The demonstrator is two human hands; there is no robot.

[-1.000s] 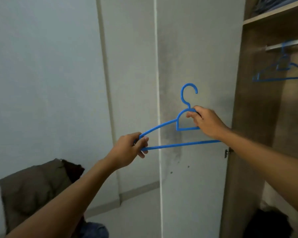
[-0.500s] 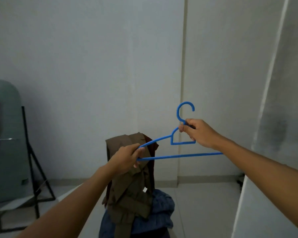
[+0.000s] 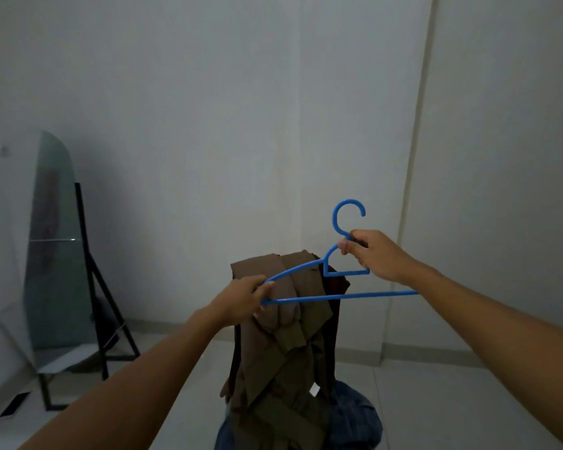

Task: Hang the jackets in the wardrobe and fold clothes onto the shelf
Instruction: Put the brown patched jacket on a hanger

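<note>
Holding the blue hanger [image 3: 325, 298] with left hand [image 3: 244, 298] and right hand [image 3: 376, 254], I risk snagging the draped brown jacket [image 3: 283, 352] and toppling the pile.

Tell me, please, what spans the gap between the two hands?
The blue hanger, in the head view: left hand grips its end, right hand its neck.

Blue plastic hanger [image 3: 325, 287], hook up, held level in mid-air in front of the clothes pile, tilted slightly down toward its left end. Left hand [image 3: 241, 300] pinches the left tip where shoulder arm meets bottom bar; right hand [image 3: 376, 254] grips the neck just under the hook. Behind it, olive-brown jacket [image 3: 283, 345] draped in a crumpled heap, white tag showing, over a blue denim garment [image 3: 355, 420] at the bottom.
</note>
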